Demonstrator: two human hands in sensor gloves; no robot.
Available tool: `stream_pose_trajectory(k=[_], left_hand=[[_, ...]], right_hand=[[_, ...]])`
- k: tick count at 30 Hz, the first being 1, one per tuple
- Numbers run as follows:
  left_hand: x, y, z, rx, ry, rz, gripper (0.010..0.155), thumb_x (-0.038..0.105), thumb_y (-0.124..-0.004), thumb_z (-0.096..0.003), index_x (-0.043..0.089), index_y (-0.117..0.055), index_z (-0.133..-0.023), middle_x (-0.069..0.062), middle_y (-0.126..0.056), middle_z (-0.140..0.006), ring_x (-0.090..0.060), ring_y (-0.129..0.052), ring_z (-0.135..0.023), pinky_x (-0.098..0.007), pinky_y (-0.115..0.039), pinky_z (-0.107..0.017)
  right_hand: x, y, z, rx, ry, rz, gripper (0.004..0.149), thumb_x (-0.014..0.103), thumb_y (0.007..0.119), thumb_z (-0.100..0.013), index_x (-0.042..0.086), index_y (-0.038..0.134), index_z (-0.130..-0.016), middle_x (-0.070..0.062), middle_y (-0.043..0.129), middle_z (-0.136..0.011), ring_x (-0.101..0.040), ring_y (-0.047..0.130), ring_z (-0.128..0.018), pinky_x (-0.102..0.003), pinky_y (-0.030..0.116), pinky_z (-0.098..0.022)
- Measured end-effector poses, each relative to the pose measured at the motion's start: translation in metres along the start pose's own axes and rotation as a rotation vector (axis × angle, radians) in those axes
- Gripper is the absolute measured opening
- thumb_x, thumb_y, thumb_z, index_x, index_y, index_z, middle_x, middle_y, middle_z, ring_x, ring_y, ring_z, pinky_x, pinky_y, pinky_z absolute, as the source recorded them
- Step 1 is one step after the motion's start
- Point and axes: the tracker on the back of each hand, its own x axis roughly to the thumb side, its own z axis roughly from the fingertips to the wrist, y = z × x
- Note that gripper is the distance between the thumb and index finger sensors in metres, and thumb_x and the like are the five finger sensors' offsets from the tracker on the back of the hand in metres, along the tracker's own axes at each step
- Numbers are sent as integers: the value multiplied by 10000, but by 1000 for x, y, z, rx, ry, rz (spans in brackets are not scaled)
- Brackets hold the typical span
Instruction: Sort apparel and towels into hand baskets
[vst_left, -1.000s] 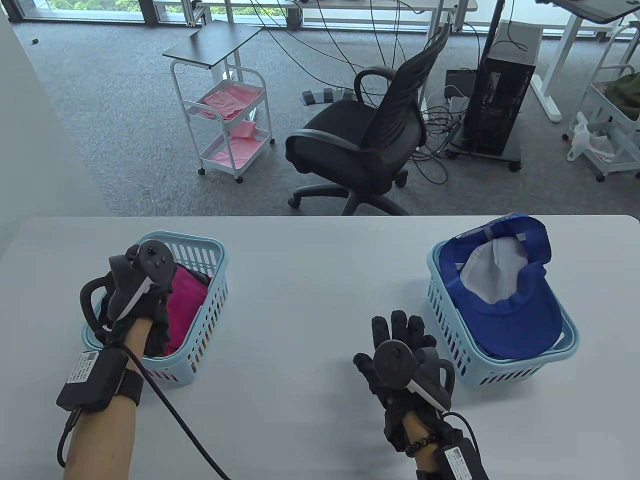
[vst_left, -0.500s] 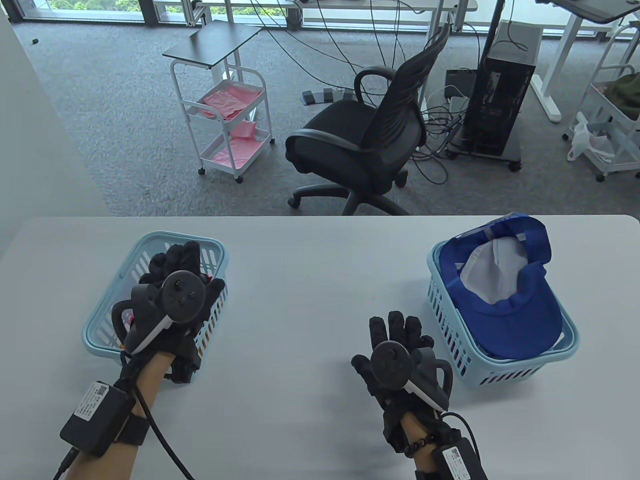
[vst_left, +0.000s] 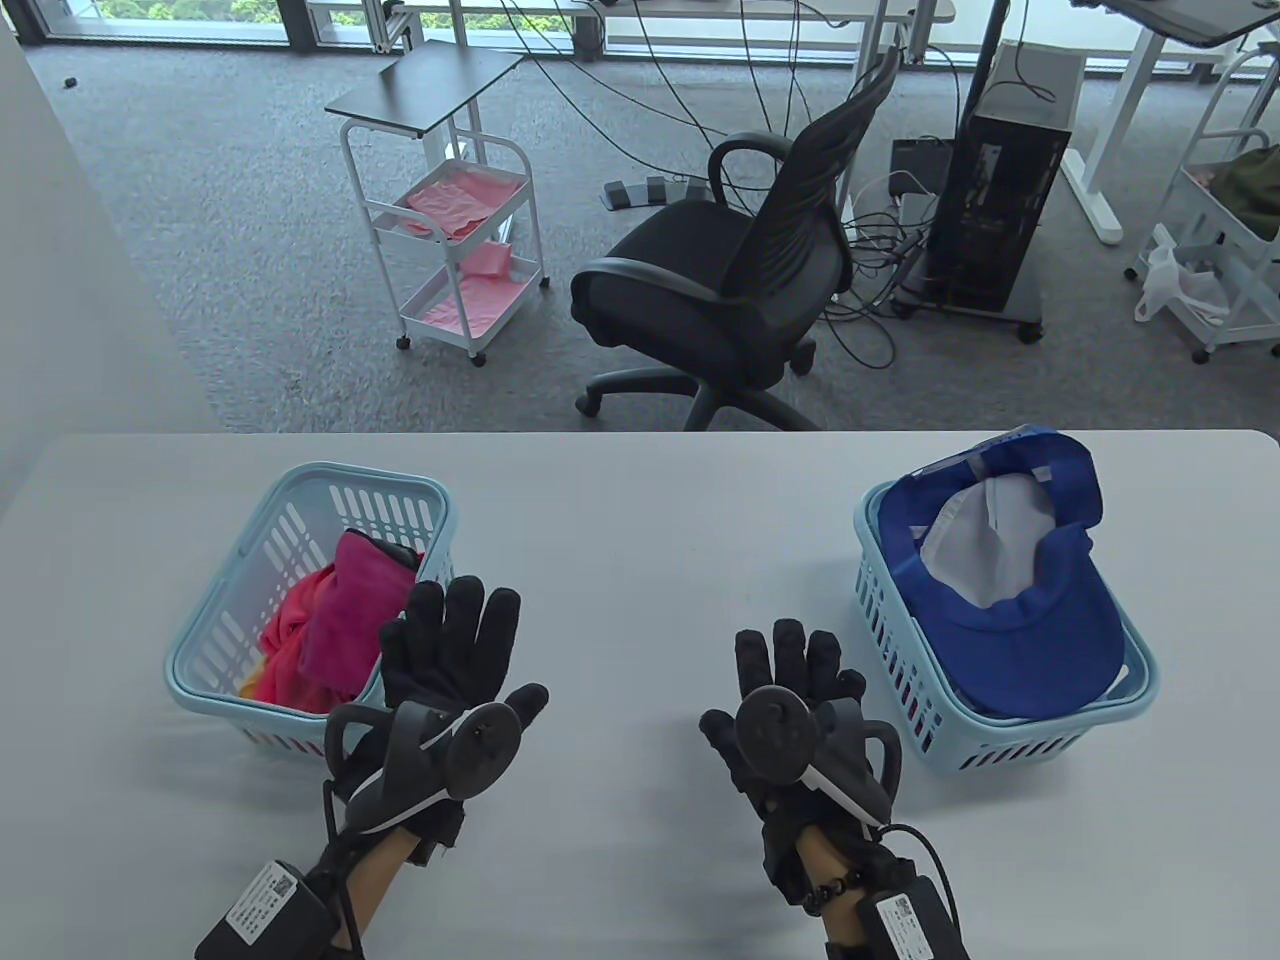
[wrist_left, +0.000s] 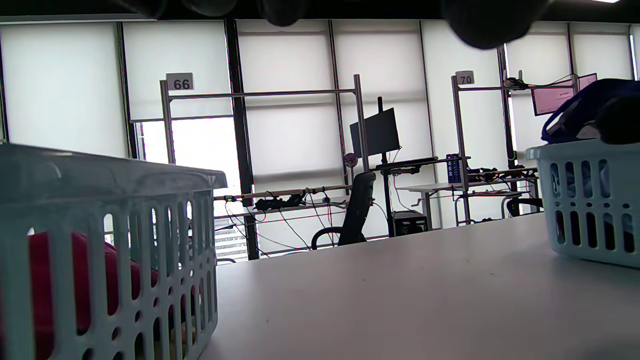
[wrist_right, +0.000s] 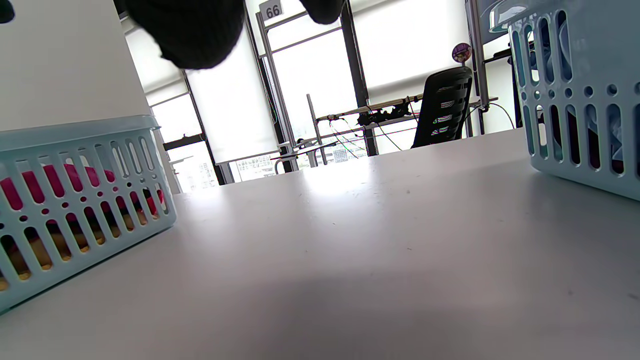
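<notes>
A light blue basket (vst_left: 225, 600) on the table's left holds a pink and orange towel (vst_left: 320, 625); the same basket (wrist_left: 120, 235) fills the left of the left wrist view, red cloth showing through its slots. On the right, a second light blue basket (vst_left: 900, 690) carries a blue cap (vst_left: 1040, 620) lying upside down with its white lining up. My left hand (vst_left: 455, 645) lies flat and open on the table beside the left basket's near right corner, holding nothing. My right hand (vst_left: 795, 670) rests open on the table left of the cap basket, also empty.
The grey table (vst_left: 640, 560) spans the view, its far edge just behind the baskets. Beyond it on the floor stand a black office chair (vst_left: 730, 290), a white cart (vst_left: 455, 250) with pink cloths, and a computer tower (vst_left: 1000, 220).
My left hand has come out of the left basket and moved back and right onto the table, fingers spread, leaving the towel inside. The right hand has barely moved.
</notes>
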Motion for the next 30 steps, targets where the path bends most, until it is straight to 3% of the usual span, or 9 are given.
stream_pose_trajectory(k=[11,17,30], left_hand=[[14,-22,6,14,-41,28,831,597,-608,-578,166,-232,-1182,-248,-313,-1234,-593,-373,-1108,-727,-449,-759],[13,-35,11,-32,-30,9,831,597,-609,-575,166,-235,-1179,-244,-319,-1233,-590,-377,-1109,-726,-453,-758],[10,-45,13,-73,-25,21,831,596,-608,-573,161,-240,-1178,-246,-327,-1230,-587,-386,-1107,-724,-457,-758]], right_hand=[[3,-1,1,-24,-6,5,805,468,712,-553,50,343,-1133,-310,169,-1131,-645,200,-979,-808,291,-658],[3,0,2,-29,-9,5,803,468,712,-552,48,347,-1132,-314,172,-1129,-646,199,-979,-807,292,-658],[-5,3,0,-10,5,-23,800,465,710,-553,40,355,-1131,-321,181,-1127,-646,203,-977,-807,296,-656]])
